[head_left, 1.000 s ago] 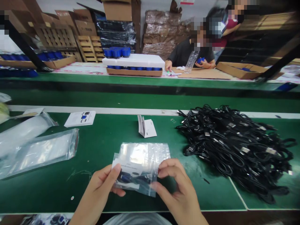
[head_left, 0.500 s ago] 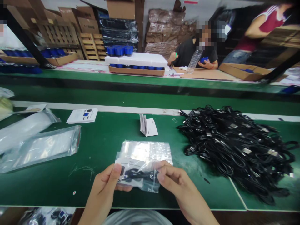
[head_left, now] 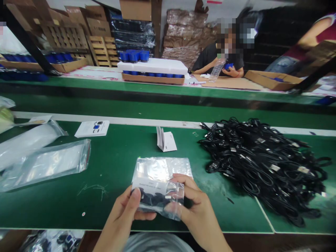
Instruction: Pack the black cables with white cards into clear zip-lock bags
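My left hand (head_left: 131,206) grips the left end of a clear plastic bag (head_left: 174,206), thumb on top and fingers beneath. Inside the bag lie a white printed leaflet (head_left: 152,183) and a coiled black cable (head_left: 154,198). At the bag's right end, my right hand (head_left: 194,201) has its thumb and fingers closed around the cable end; the fingertips show through the plastic, apparently inside the bag's mouth. Flat on the green table just beyond are more clear bags (head_left: 180,163). A small stack of folded leaflets (head_left: 170,141) stands farther back.
A large heap of black USB cables (head_left: 259,164) covers the right side. On the left are a booklet stack (head_left: 92,128) and packs of plastic bags (head_left: 60,159). Across the green bench (head_left: 110,101), a person (head_left: 207,61) sits behind boxes of blue items (head_left: 153,77).
The right fingers have moved from pinching the bag's end to reaching into it, and the cable now lies deeper inside. Both hands have shifted slightly. A person at far right has moved rightward.
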